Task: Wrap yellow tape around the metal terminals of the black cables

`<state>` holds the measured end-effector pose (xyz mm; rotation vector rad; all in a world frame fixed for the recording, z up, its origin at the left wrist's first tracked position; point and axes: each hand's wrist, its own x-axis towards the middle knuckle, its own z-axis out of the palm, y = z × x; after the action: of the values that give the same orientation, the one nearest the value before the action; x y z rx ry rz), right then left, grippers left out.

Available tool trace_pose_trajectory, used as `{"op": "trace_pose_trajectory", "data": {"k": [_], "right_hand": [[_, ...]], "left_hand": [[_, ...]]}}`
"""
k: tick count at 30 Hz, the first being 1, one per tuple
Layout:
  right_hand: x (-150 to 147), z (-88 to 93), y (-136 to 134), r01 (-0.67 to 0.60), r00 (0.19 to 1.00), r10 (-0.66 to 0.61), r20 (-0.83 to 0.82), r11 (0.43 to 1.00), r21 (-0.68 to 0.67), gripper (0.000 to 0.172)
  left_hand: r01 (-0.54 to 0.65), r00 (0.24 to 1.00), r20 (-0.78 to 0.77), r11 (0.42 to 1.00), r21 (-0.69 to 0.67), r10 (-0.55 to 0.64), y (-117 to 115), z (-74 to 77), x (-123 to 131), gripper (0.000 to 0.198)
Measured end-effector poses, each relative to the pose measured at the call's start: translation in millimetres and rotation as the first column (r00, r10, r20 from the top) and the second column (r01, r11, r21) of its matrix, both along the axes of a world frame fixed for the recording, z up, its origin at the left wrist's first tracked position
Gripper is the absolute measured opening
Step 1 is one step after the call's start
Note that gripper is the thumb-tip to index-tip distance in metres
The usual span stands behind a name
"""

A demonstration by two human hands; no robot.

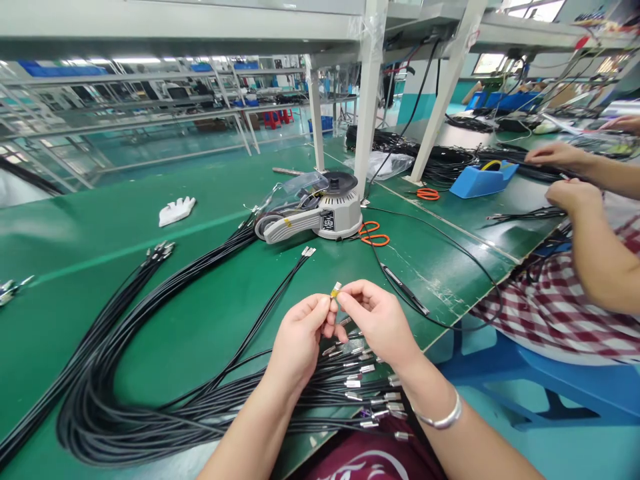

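Both my hands meet over the front edge of the bench around one small metal cable connector with a piece of yellow tape on it. My left hand pinches it from the left between thumb and fingers. From the right, my right hand has thumb and forefinger closed at the taped part. Under and beside my hands lies a large bundle of black cables, curving left across the bench. Their silver connector ends fan out below my right hand. Several separate cables end just beyond my left hand.
A round tape dispenser stands ahead, with orange-handled scissors beside it. A utility knife lies to the right, near a loose black cord. A white glove is farther left. A co-worker's hands work near a blue tape dispenser.
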<state>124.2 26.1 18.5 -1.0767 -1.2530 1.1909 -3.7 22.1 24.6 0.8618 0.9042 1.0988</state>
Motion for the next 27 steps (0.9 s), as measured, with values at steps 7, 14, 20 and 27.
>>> {"op": "trace_pose_trajectory", "data": {"k": [7, 14, 20, 27], "right_hand": [[7.7, -7.0, 5.1, -0.101, 0.995, 0.098, 0.032, 0.991, 0.083, 0.013], [21.6, -7.3, 13.9, -0.238, 0.971, 0.227, 0.073, 0.948, 0.21, 0.014], [22.8, -10.0, 18.3, -0.344, 0.938, 0.31, 0.153, 0.876, 0.337, 0.014], [48.1, -11.4, 18.3, -0.226, 0.971, 0.216, 0.102, 0.97, 0.093, 0.025]], "left_hand": [[0.285, 0.949, 0.167, 0.954, -0.095, -0.267, 7.2, 3.3, -11.8, 0.025], [0.49, 0.865, 0.203, 0.861, -0.136, -0.46, 6.2, 5.5, -19.4, 0.031], [0.529, 0.841, 0.221, 0.836, -0.144, -0.494, 4.9, 5.8, -18.9, 0.031], [0.1, 0.916, -0.397, 0.992, 0.08, -0.061, -0.1, 2.1, 0.4, 0.024]]}}
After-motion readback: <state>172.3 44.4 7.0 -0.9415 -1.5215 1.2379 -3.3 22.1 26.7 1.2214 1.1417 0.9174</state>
